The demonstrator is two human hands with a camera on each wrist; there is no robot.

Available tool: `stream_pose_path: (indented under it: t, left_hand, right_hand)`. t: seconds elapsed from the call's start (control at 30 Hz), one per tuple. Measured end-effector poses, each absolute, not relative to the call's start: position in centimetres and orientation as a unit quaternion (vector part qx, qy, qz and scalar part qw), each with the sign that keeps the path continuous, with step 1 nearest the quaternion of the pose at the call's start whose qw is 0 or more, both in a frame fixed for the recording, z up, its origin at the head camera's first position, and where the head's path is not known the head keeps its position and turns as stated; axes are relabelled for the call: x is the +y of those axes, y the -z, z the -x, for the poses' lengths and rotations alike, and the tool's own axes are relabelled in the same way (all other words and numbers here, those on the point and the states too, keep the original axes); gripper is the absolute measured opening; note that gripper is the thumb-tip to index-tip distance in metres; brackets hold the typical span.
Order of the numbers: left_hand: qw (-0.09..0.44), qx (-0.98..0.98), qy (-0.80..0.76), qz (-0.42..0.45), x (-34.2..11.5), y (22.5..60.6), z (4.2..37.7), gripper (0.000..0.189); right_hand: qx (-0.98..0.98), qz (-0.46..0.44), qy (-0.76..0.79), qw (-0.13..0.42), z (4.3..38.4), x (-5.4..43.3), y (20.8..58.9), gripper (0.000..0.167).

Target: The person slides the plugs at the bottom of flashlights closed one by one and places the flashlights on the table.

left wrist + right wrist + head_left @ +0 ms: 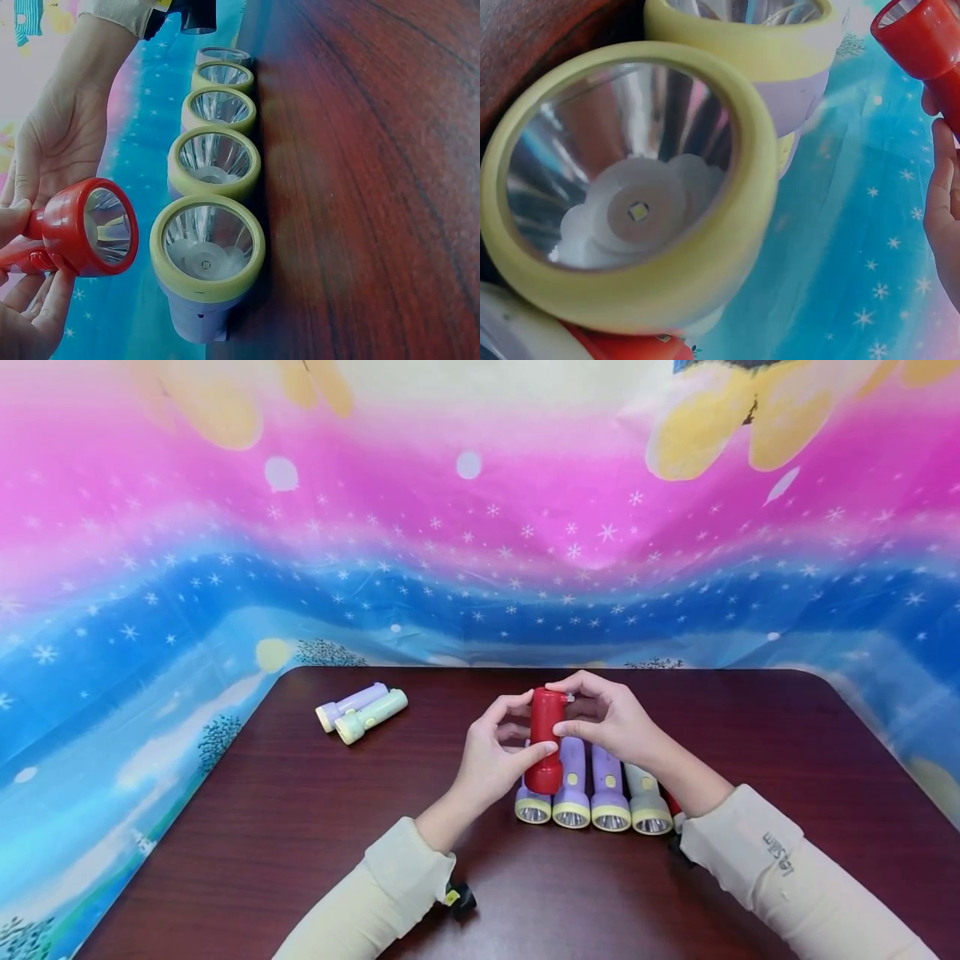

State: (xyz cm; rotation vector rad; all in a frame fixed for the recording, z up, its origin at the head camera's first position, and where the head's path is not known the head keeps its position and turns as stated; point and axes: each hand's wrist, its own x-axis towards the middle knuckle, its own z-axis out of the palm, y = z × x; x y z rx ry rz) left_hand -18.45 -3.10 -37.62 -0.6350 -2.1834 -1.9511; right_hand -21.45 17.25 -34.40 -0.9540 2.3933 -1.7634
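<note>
A red flashlight (546,739) is held up between both hands, its lens end pointing down toward me. My left hand (491,756) grips it from the left, thumb across the lower body. From the other side my right hand (611,718) pinches the tail end between thumb and fingers. A small plug (570,698) juts out sideways near the tail. The clear lens and reflector of the red flashlight (105,225) show in the left wrist view. Below the hands lies a row of flashlights, including a purple one (572,781), another purple one (609,789) and a pale green one (648,802).
At the row's right end, a red flashlight (672,804) is mostly hidden behind the right forearm. Farther left lie a lilac flashlight (360,700) and a mint-green flashlight (380,712), side by side. The dark wooden table (247,827) meets a colourful printed backdrop (450,552).
</note>
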Motion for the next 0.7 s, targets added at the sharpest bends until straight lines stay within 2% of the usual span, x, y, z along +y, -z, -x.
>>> stream_pose_path:
  t: [0.7]
  left_hand:
    - [0.065, -0.727, 0.646, 0.223, -3.04, 37.45, 18.08, 0.06]
  right_hand:
    - [0.754, 0.339, 0.562, 0.007, 21.49, 17.74, 34.58, 0.052]
